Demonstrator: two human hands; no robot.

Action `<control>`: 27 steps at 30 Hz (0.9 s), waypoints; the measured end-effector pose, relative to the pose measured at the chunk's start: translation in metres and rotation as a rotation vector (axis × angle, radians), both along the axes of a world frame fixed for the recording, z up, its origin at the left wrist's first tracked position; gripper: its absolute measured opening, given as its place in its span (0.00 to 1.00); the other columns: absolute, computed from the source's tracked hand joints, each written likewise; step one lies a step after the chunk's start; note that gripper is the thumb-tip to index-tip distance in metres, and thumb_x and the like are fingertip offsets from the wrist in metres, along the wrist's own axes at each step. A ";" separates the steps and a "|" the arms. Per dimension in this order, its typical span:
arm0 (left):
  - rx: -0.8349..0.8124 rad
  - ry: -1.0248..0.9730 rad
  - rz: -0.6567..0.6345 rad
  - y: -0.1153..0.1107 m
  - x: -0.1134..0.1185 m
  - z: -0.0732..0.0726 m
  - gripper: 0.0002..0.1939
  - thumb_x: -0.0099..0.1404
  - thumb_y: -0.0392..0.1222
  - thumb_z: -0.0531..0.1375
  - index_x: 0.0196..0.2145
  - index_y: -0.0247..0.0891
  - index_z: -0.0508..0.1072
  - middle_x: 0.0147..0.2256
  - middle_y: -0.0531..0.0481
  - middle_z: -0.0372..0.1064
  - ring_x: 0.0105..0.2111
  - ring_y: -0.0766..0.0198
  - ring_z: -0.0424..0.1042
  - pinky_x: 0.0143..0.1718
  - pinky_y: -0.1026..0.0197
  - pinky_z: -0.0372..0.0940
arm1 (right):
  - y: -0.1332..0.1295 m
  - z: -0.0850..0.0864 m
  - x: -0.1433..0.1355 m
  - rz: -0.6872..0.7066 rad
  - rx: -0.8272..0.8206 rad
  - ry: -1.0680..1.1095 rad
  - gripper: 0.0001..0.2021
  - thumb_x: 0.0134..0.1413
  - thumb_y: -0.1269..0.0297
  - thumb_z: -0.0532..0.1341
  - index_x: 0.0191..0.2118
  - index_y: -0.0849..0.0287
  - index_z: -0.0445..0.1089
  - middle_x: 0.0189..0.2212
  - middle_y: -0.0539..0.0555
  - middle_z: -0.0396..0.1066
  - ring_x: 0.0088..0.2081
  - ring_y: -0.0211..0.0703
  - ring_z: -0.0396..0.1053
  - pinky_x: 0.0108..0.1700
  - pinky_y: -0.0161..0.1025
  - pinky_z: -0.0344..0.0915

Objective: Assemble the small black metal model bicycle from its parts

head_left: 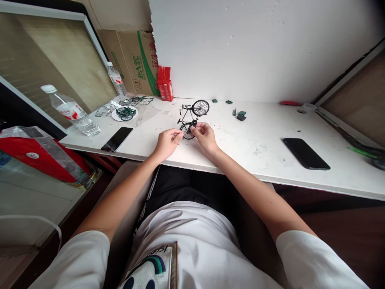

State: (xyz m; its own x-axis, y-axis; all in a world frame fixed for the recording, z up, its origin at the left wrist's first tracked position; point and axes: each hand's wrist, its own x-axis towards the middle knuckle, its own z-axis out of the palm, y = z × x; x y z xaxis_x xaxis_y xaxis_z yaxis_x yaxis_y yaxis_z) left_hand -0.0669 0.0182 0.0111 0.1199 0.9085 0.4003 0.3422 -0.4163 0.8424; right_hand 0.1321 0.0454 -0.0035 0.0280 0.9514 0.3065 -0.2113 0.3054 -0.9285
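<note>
A small black model bicycle (188, 115) lies on the white table in front of me, its front wheel pointing away and its rear wheel nearest to me. My right hand (205, 136) pinches the bicycle around the pedal and rear wheel area. My left hand (170, 141) is at the near left side of the rear wheel, thumb and fingertips pressed together. Whatever sits between those left fingertips is too small to make out.
Green and dark small parts (241, 116) lie right of the bicycle. A white plate (136, 115) with green model pieces stands left, near a water bottle (73, 110) and a phone (117, 139). Another black phone (306, 153) rests at right. A red box (165, 84) stands behind.
</note>
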 end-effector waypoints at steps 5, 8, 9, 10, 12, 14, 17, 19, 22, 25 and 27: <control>0.072 0.131 0.052 -0.007 0.003 0.006 0.14 0.71 0.52 0.67 0.42 0.38 0.85 0.36 0.43 0.84 0.28 0.59 0.79 0.35 0.58 0.72 | -0.003 0.003 0.000 0.010 -0.029 -0.011 0.33 0.45 0.36 0.81 0.43 0.52 0.68 0.33 0.47 0.74 0.35 0.40 0.75 0.45 0.42 0.75; 0.140 0.210 0.080 -0.013 0.005 0.009 0.10 0.69 0.48 0.67 0.40 0.40 0.85 0.37 0.45 0.84 0.28 0.59 0.79 0.37 0.57 0.73 | -0.004 0.004 0.000 0.016 -0.033 -0.011 0.34 0.45 0.35 0.81 0.43 0.52 0.68 0.34 0.47 0.75 0.35 0.40 0.75 0.45 0.42 0.75; 0.140 0.216 0.082 -0.015 0.005 0.010 0.09 0.69 0.47 0.67 0.40 0.40 0.85 0.37 0.45 0.84 0.28 0.59 0.79 0.37 0.57 0.73 | -0.004 0.004 0.000 0.018 -0.033 -0.008 0.34 0.44 0.35 0.81 0.43 0.52 0.68 0.33 0.47 0.75 0.35 0.40 0.75 0.45 0.42 0.75; 0.126 0.210 0.083 -0.016 0.005 0.011 0.09 0.68 0.46 0.68 0.40 0.40 0.85 0.37 0.45 0.84 0.27 0.60 0.79 0.36 0.58 0.73 | -0.004 0.004 0.000 0.018 -0.031 -0.004 0.34 0.44 0.35 0.81 0.43 0.52 0.68 0.33 0.47 0.75 0.35 0.40 0.75 0.45 0.41 0.75; 0.067 0.163 0.082 -0.017 0.006 0.012 0.10 0.68 0.47 0.68 0.40 0.39 0.84 0.37 0.45 0.84 0.25 0.60 0.79 0.32 0.59 0.71 | -0.004 0.004 -0.001 0.017 -0.023 0.010 0.35 0.43 0.34 0.81 0.43 0.52 0.68 0.32 0.47 0.74 0.35 0.40 0.75 0.44 0.41 0.74; -0.010 0.086 0.076 -0.016 0.005 0.013 0.11 0.66 0.48 0.69 0.39 0.38 0.84 0.37 0.44 0.84 0.23 0.61 0.78 0.28 0.60 0.70 | -0.005 0.005 -0.001 0.016 -0.016 0.024 0.35 0.42 0.34 0.82 0.43 0.53 0.68 0.32 0.47 0.75 0.35 0.40 0.76 0.44 0.41 0.74; -0.090 -0.021 0.064 -0.014 0.004 0.015 0.14 0.64 0.50 0.71 0.38 0.36 0.84 0.37 0.43 0.83 0.22 0.62 0.77 0.25 0.61 0.69 | -0.006 0.006 -0.001 0.015 -0.021 0.036 0.36 0.40 0.33 0.82 0.42 0.53 0.68 0.32 0.47 0.75 0.35 0.40 0.76 0.44 0.42 0.74; -0.095 -0.047 0.069 -0.014 0.003 0.016 0.15 0.63 0.51 0.71 0.39 0.36 0.84 0.37 0.43 0.83 0.22 0.62 0.77 0.24 0.61 0.69 | -0.006 0.006 -0.001 0.015 -0.030 0.031 0.36 0.40 0.33 0.82 0.42 0.53 0.68 0.32 0.47 0.75 0.35 0.40 0.76 0.45 0.42 0.75; -0.041 -0.002 0.084 -0.016 0.004 0.018 0.13 0.65 0.50 0.70 0.39 0.37 0.85 0.38 0.44 0.83 0.23 0.64 0.75 0.25 0.62 0.68 | -0.007 0.007 -0.001 0.026 -0.039 0.007 0.35 0.42 0.33 0.81 0.43 0.52 0.68 0.32 0.47 0.75 0.36 0.41 0.76 0.46 0.43 0.75; 0.095 0.093 0.136 -0.015 0.004 0.017 0.08 0.65 0.46 0.70 0.37 0.39 0.86 0.41 0.45 0.82 0.25 0.68 0.70 0.33 0.60 0.71 | -0.007 0.007 -0.001 0.039 -0.037 0.004 0.34 0.44 0.34 0.81 0.43 0.52 0.68 0.32 0.47 0.76 0.36 0.41 0.76 0.46 0.43 0.75; 0.165 0.130 0.185 -0.013 0.003 0.015 0.06 0.63 0.43 0.72 0.36 0.40 0.87 0.44 0.45 0.81 0.27 0.68 0.68 0.40 0.57 0.74 | -0.008 0.007 -0.001 0.046 -0.031 0.016 0.35 0.44 0.34 0.81 0.43 0.52 0.68 0.32 0.47 0.75 0.36 0.41 0.76 0.46 0.43 0.75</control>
State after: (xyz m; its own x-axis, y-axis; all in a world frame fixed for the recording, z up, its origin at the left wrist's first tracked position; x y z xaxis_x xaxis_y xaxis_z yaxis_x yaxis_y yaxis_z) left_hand -0.0635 0.0056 0.0262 0.0178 0.8435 0.5368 0.5263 -0.4644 0.7123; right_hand 0.1313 0.0379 0.0036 -0.0117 0.9610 0.2765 -0.2393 0.2658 -0.9339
